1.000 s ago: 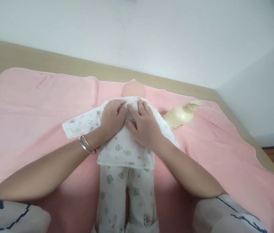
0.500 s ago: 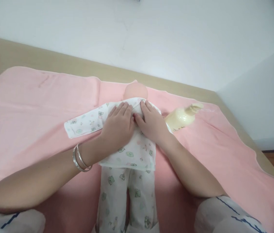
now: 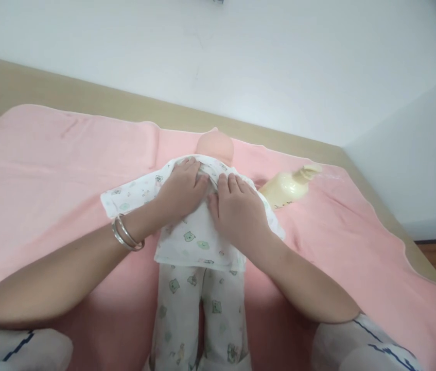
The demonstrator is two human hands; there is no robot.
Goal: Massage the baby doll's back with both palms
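Observation:
A baby doll [image 3: 214,145] lies on a pink blanket, its bald head at the far end and its legs toward me. It wears a white printed top [image 3: 198,245] and matching trousers [image 3: 218,304]. My left hand [image 3: 182,188] lies flat on the upper left of the top, fingers stretched near the collar. On the right side of the chest rests my right hand [image 3: 241,208], palm down with fingers extended. Both hands touch the cloth and hold nothing. Two silver bangles [image 3: 125,234] circle my left wrist. The doll's face is not visible.
A pale yellow pump bottle [image 3: 287,188] lies on its side to the right of the doll. The pink blanket [image 3: 67,170] covers most of a tan surface [image 3: 117,98], which meets a white wall [image 3: 187,62] at the back.
My right hand has slid down and slightly right over the top. The left hand has shifted a little up and left, and the gap between the hands is wider.

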